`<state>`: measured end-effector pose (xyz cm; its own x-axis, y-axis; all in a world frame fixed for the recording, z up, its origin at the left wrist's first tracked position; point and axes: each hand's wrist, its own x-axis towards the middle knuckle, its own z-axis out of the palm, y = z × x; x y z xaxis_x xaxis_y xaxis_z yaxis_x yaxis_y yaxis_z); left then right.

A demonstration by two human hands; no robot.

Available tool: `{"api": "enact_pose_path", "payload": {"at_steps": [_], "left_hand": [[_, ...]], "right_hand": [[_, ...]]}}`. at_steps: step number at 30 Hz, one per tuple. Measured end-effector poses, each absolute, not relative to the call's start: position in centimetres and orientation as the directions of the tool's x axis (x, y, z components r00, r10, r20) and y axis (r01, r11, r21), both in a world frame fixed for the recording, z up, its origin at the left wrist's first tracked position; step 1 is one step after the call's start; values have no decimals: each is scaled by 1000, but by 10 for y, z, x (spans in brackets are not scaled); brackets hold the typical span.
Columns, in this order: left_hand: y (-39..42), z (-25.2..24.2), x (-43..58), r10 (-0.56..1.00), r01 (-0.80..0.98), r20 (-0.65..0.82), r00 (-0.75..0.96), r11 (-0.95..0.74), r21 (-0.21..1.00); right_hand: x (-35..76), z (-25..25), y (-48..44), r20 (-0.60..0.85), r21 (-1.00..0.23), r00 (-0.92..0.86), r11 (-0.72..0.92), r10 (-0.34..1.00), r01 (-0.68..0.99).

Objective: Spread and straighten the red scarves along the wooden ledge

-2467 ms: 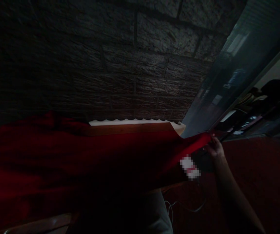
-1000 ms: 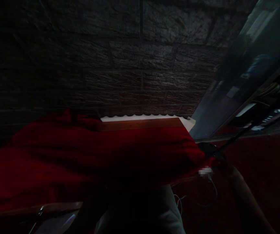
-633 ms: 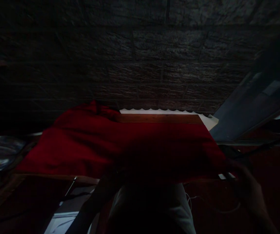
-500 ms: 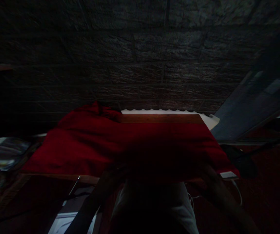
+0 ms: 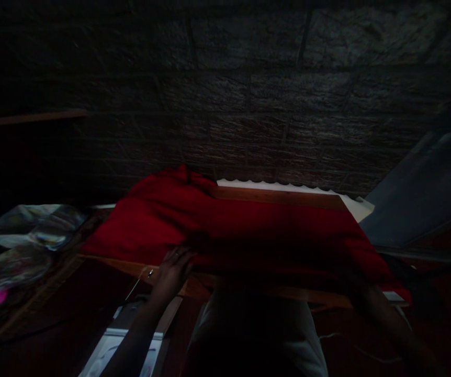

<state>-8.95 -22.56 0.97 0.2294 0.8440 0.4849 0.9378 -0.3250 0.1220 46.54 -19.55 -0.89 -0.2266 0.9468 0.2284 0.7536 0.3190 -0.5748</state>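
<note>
A red cloth point(image 5: 158, 217) covers most of a low wooden table point(image 5: 276, 196), with loose folds at the back left. My left hand point(image 5: 173, 269), with a ring on one finger, rests over the cloth's front edge. Its fingers look extended and slightly apart. Toward the right end, my right hand point(image 5: 353, 288) reaches to the front of the cloth. Deep shadow hides its fingers, so their grip cannot be made out. The cloth between the two hands is very dark.
A stone-block wall point(image 5: 249, 99) stands behind the table, with a scalloped white edging point(image 5: 265, 184) along the back. Clear plastic packaging point(image 5: 33, 230) lies at left. A white box point(image 5: 110, 351) sits below my left forearm. A pale cable point(image 5: 378, 359) trails at lower right.
The view has shifted, so the table appears farther right and more of the left side shows. My left hand is now clearer on the cloth, and more of the table's wooden front edge is visible.
</note>
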Motion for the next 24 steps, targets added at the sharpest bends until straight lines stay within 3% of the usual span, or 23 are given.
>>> {"api": "enact_pose_path", "payload": {"at_steps": [5,10,16,19,24], "left_hand": [[-220,9,-101,871,928,414,266,-348,135],[-228,20,-127,883,922,381,275,-354,155],[-233,47,-143,883,861,446,147,-336,382],[-213,60,-138,889,857,453,68,-284,429],[-136,89,-121,907,888,420,31,-218,405]], "right_hand": [[474,22,-168,270,-608,-86,239,959,757],[491,24,-157,189,-638,-222,292,956,713],[506,16,-164,97,-560,-335,329,937,761],[508,23,-164,101,-601,-298,297,949,742],[503,51,-134,147,-698,-132,197,980,688]]}}
